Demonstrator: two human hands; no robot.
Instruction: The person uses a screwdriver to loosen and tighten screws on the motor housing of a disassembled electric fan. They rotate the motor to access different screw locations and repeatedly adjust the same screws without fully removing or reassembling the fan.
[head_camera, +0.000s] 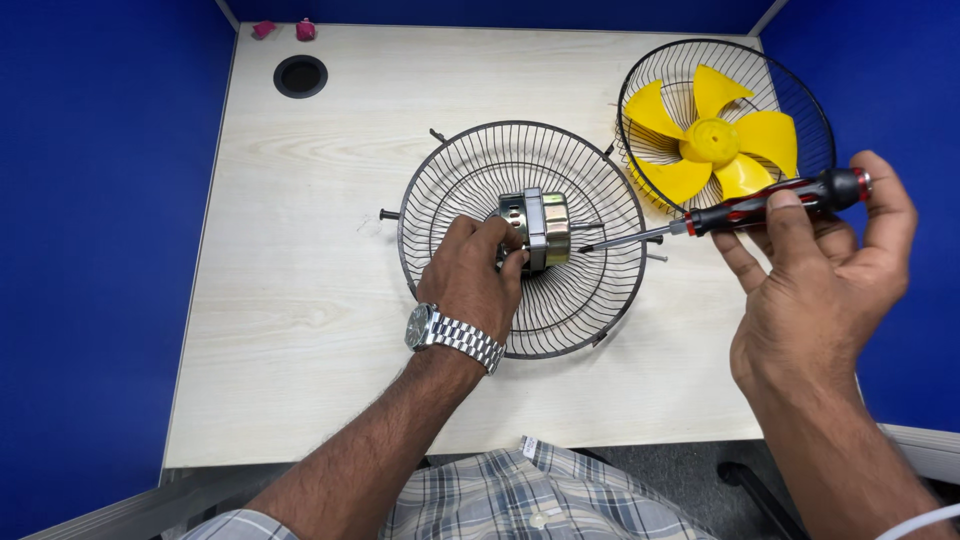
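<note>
Metal fan motor (535, 232) sits in the wire fan guard (522, 240) mid-tabletop (300, 300), left hand (470, 280) gripping it. Right hand (825, 270) clamps a red-black screwdriver (730, 213), tip just beside the motor.

Motor (535, 230) sits in a grille (480, 160) at table (300, 300) centre; blade (715, 140) in second grille (800, 90) behind, right.

fan blade (712, 140) yellow | screwdriver (770, 205) red-black | grilles (470, 180) black | shirt (520, 495) grey plaid | walls (90, 250) blue
</note>
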